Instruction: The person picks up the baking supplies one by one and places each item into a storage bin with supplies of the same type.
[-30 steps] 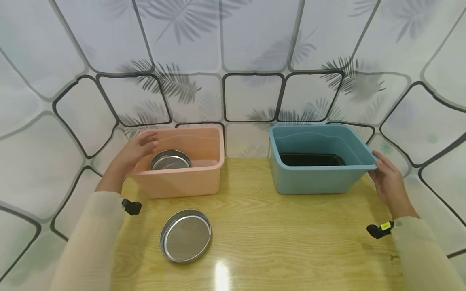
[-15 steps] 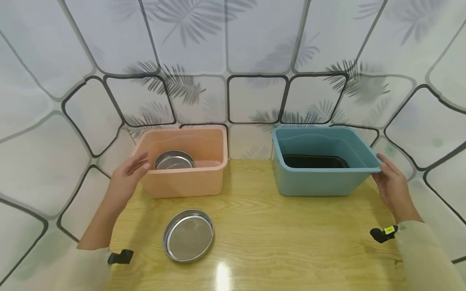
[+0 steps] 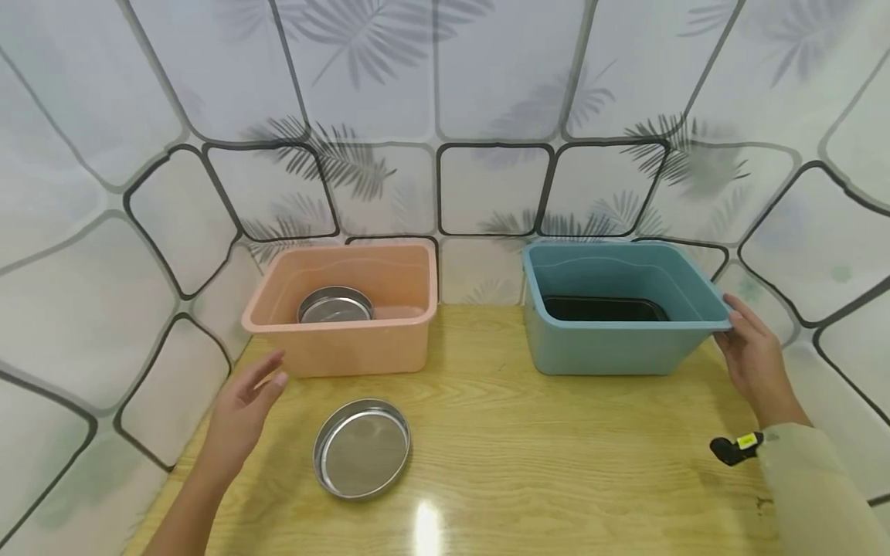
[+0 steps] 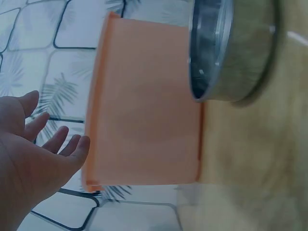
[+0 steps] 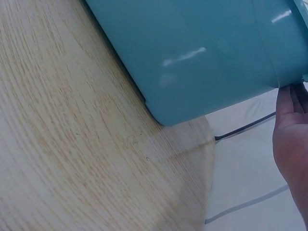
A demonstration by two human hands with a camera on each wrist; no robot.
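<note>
My left hand (image 3: 236,421) hangs in front of the peach bin (image 3: 348,351), fingers loosely spread and holding nothing. To its right on the table lies a round, shallow metal pan (image 3: 363,454) with a low rim. A similar metal pan (image 3: 337,306) sits inside the peach bin. In the left wrist view, the palm and fingers of the left hand (image 4: 43,149) show beside the bin. My right hand (image 3: 756,363) touches the right end of the blue bin (image 3: 598,349) just under its rim. The right wrist view shows those fingers (image 5: 285,103) extended against the bin; their tips are hidden.
A black, flat, rectangular object (image 3: 605,309) lies in the blue bin. Both bins stand at the back of the wood-grain table (image 3: 487,432), with a gap between them. Behind and beside them hangs a patterned cloth (image 3: 487,185).
My left hand has drawn back from above the peach bin's left side and down toward me, to the front of it. The right hand stays at the blue bin's rim. The view has shifted slightly.
</note>
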